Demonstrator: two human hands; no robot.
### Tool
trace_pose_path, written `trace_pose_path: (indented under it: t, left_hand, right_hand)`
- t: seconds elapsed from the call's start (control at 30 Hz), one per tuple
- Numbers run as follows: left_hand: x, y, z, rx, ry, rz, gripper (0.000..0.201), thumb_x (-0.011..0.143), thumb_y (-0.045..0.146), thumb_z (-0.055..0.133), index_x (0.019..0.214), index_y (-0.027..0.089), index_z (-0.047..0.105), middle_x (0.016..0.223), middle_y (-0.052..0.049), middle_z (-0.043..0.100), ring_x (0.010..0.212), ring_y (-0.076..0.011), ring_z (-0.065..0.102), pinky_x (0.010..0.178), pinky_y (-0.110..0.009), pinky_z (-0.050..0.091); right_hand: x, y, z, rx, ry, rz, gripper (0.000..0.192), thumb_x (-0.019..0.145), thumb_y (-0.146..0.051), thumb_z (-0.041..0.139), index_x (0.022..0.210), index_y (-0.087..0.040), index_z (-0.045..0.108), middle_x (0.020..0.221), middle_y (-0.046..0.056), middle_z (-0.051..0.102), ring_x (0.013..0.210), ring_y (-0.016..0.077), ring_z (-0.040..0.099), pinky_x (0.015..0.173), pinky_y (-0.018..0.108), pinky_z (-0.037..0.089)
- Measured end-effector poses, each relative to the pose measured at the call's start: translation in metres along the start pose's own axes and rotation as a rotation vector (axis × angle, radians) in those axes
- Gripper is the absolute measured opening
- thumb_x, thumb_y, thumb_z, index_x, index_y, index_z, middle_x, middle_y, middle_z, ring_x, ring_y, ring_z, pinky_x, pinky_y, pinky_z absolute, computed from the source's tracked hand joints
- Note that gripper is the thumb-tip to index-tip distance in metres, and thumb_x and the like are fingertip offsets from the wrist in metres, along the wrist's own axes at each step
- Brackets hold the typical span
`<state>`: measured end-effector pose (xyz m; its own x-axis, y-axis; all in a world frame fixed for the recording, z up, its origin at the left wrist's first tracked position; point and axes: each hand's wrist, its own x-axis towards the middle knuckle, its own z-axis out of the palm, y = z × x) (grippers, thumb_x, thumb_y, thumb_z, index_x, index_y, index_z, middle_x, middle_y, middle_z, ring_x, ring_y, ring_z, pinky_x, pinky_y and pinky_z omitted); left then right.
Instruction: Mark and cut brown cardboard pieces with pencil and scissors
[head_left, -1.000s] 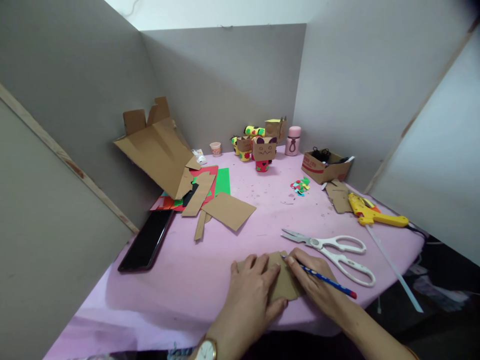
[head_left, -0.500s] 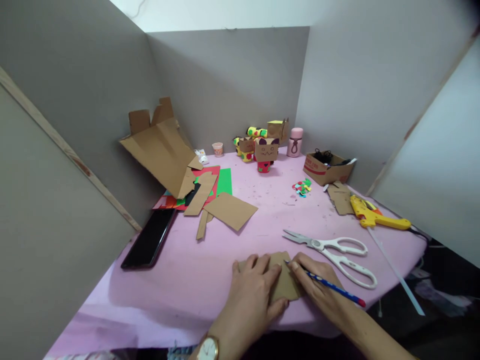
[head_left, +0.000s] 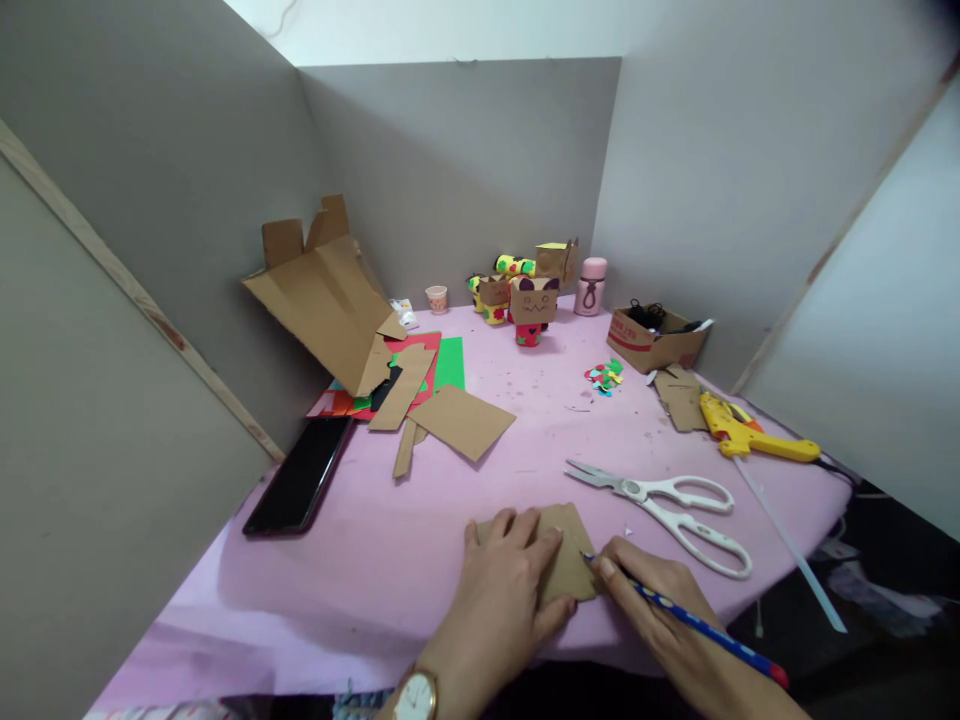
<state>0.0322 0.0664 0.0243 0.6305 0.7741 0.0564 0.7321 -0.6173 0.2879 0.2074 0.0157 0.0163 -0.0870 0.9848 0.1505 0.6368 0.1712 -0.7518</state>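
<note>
A small piece of brown cardboard [head_left: 564,575] lies near the table's front edge. My left hand [head_left: 506,580] rests on it with fingers spread, pressing it flat. In my right hand [head_left: 652,600] is a blue pencil [head_left: 694,622] with a red end, gripped between thumb and fingers. The pencil's tip touches the cardboard near its right edge. White-handled scissors [head_left: 637,490] lie partly spread just beyond my right hand.
A phone [head_left: 300,478], cardboard pieces [head_left: 463,422] and coloured paper [head_left: 450,362] lie to the left. A yellow glue gun [head_left: 757,440] and a small box [head_left: 651,345] are at right. Decorated cardboard figures [head_left: 532,305] and a pink bottle [head_left: 591,285] stand at the back.
My right hand has moved slightly right and toward me, drawing the pencil tip down across the cardboard. The left hand and cardboard have stayed in place.
</note>
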Motion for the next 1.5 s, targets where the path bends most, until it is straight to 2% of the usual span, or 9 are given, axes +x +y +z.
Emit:
trace_pose_path:
  t: [0.13,0.33,0.47,0.67,0.9,1.07,1.17,1.37,1.5]
  left_hand:
    - [-0.001,-0.001,0.0,-0.005,0.002,-0.009,0.051,0.072,0.046,0.06,0.12,0.031,0.049,0.131,-0.006,0.052,0.117,-0.0333,0.043,0.09,-0.06,0.035]
    - [-0.001,0.0,0.0,-0.01,-0.001,-0.004,0.051,0.073,0.046,0.059,0.12,0.032,0.049,0.132,-0.006,0.052,0.118,-0.0328,0.042,0.091,-0.058,0.035]
    - [0.0,0.0,-0.001,-0.015,-0.01,-0.018,0.051,0.073,0.047,0.058,0.121,0.033,0.048,0.134,-0.006,0.05,0.119,-0.0329,0.041,0.092,-0.061,0.033]
    - [-0.001,0.0,-0.001,-0.009,-0.004,-0.011,0.052,0.074,0.048,0.058,0.122,0.033,0.047,0.134,-0.005,0.05,0.119,-0.0328,0.041,0.091,-0.062,0.034]
    - [0.0,0.0,-0.001,-0.008,0.003,-0.004,0.051,0.074,0.049,0.058,0.121,0.032,0.048,0.132,-0.006,0.051,0.118,-0.0335,0.042,0.091,-0.06,0.034]
    - [-0.002,0.002,-0.002,-0.013,0.005,-0.008,0.051,0.073,0.044,0.061,0.12,0.032,0.05,0.132,-0.006,0.051,0.118,-0.033,0.042,0.092,-0.057,0.034]
    - [-0.003,0.002,-0.002,-0.022,-0.001,-0.018,0.051,0.073,0.044,0.061,0.121,0.032,0.05,0.133,-0.007,0.051,0.119,-0.034,0.041,0.093,-0.058,0.032]
    - [-0.004,0.0,0.0,-0.051,-0.033,-0.083,0.06,0.07,0.043,0.065,0.127,0.032,0.048,0.139,-0.016,0.041,0.127,-0.0352,0.035,0.1,-0.059,0.024]
    - [-0.005,-0.007,-0.001,-0.136,-0.021,-0.061,0.068,0.071,0.038,0.066,0.133,0.026,0.04,0.136,-0.014,0.044,0.125,-0.0313,0.037,0.103,-0.053,0.028]
  right_hand:
    - [-0.011,-0.008,-0.006,-0.074,0.03,-0.119,0.036,0.092,-0.032,0.029,0.064,-0.027,0.053,0.058,0.001,0.061,0.05,0.0177,0.059,0.051,0.027,0.046]
    - [-0.029,-0.011,-0.008,-0.093,0.135,-0.162,0.028,0.09,-0.037,0.035,0.081,-0.027,0.059,0.062,0.004,0.067,0.056,0.0208,0.063,0.058,0.029,0.051]
    - [-0.032,-0.003,-0.007,-0.124,0.083,-0.201,0.023,0.089,-0.035,0.038,0.086,-0.026,0.059,0.064,0.004,0.068,0.055,0.0198,0.063,0.057,0.027,0.05]
    - [-0.035,0.014,0.004,-0.191,-0.042,-0.191,0.032,0.094,-0.023,0.026,0.076,-0.021,0.053,0.064,0.006,0.065,0.058,0.0168,0.062,0.057,0.025,0.047]
    - [-0.038,0.019,0.009,-0.172,-0.028,-0.151,0.034,0.095,-0.024,0.023,0.071,-0.021,0.048,0.062,0.004,0.059,0.056,0.0154,0.059,0.056,0.024,0.045]
    - [-0.04,0.018,0.008,-0.116,0.042,-0.125,0.033,0.093,-0.025,0.03,0.072,-0.021,0.054,0.063,0.004,0.063,0.057,0.0164,0.06,0.058,0.025,0.046]
    - [-0.045,0.026,0.01,0.036,0.078,-0.059,0.039,0.094,-0.032,0.027,0.07,-0.022,0.055,0.06,0.002,0.061,0.054,0.0162,0.058,0.055,0.024,0.046]
    - [-0.046,0.043,0.019,0.297,0.402,0.176,0.03,0.09,-0.043,0.039,0.081,-0.023,0.058,0.067,0.001,0.065,0.065,0.0175,0.063,0.063,0.023,0.05]
    - [-0.041,0.045,0.022,0.366,0.421,0.2,0.028,0.087,-0.045,0.044,0.082,-0.023,0.06,0.072,0.002,0.069,0.066,0.018,0.065,0.063,0.023,0.053]
